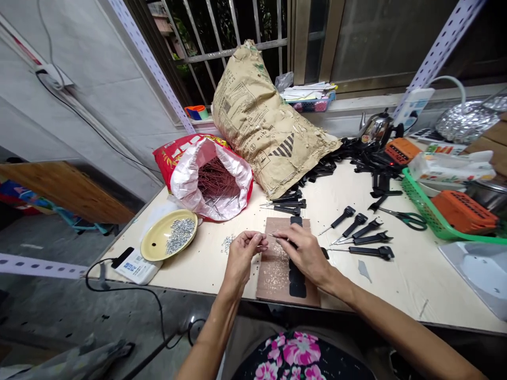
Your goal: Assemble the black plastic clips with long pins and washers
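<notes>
My left hand [246, 249] is closed in a pinch above the brown board [269, 279], at its left edge. Whatever is between its fingertips is too small to make out. My right hand [304, 250] is closed around a black plastic piece with a thin metal rod [273, 235], whose tip points left at my left fingertips. A black strip [297, 279] lies along the board, partly under my right hand, and pale crumbs are scattered beside it. Left of my left hand is a small pile of tiny metal parts [227, 243]. Several similar black pieces with rods [366, 230] lie to the right.
A yellow dish [148, 244] of small metal parts stands on the left, near a white device [137, 266]. Behind are a red bag [166, 158] of thin rods and a brown paper sack [253, 121]. Scissors [410, 219] and a green basket [425, 211] are on the right.
</notes>
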### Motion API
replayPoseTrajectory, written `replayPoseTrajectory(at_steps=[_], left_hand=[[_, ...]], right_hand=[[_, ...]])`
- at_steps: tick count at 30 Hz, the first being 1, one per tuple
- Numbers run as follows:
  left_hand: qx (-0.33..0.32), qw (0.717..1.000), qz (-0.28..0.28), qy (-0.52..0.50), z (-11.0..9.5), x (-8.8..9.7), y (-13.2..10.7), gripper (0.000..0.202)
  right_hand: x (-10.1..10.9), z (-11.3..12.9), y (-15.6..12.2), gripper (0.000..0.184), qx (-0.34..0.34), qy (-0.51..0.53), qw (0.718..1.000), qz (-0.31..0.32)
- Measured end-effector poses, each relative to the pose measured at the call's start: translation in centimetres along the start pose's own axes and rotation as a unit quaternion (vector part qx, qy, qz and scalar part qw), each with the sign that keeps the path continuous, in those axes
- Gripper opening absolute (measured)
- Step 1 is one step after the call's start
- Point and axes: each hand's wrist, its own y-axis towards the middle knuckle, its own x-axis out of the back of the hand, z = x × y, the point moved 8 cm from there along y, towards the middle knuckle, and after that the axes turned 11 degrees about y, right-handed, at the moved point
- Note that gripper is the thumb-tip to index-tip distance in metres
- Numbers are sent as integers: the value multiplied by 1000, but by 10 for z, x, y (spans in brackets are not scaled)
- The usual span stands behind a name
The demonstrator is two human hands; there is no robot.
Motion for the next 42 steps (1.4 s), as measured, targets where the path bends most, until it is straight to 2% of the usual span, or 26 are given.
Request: replayPoseTrajectory(at_steps=[4, 12, 18, 23, 27, 32, 36, 39, 42], left_hand=[[-2, 999, 23, -48, -5, -20, -6, 26], [5, 997, 35, -66, -7, -30, -4, 28], [-6, 999, 28, -44, -5, -29, -3, 26], [-4, 999, 19, -32, -1, -28, 3, 27], [20, 999, 20, -39, 7, -31, 6, 28], [3, 1000, 5, -12, 6, -35, 4, 27], [-25, 1000, -12, 4, 4, -36, 4, 28], [-37, 999, -12, 13, 5, -37, 4, 28], [-47, 998, -9, 35, 5, -37, 4, 27]], right_hand=[[-6, -2, 3, 23, 5, -37, 999, 10], [1, -6, 0, 20, 4, -86, 996, 10], [4, -6, -2, 20, -12, -162, 986, 22], [8, -7, -4, 18, -17, -183, 983, 7], [9, -8, -7, 15, -3, -217, 976, 14], [10, -7, -11, 20, 6, -266, 964, 7], [12, -10, -11, 24, -11, -237, 971, -12], [12, -15, -11, 21, -19, -199, 980, -5], [11, -21, -12, 23, -26, -209, 978, 4]])
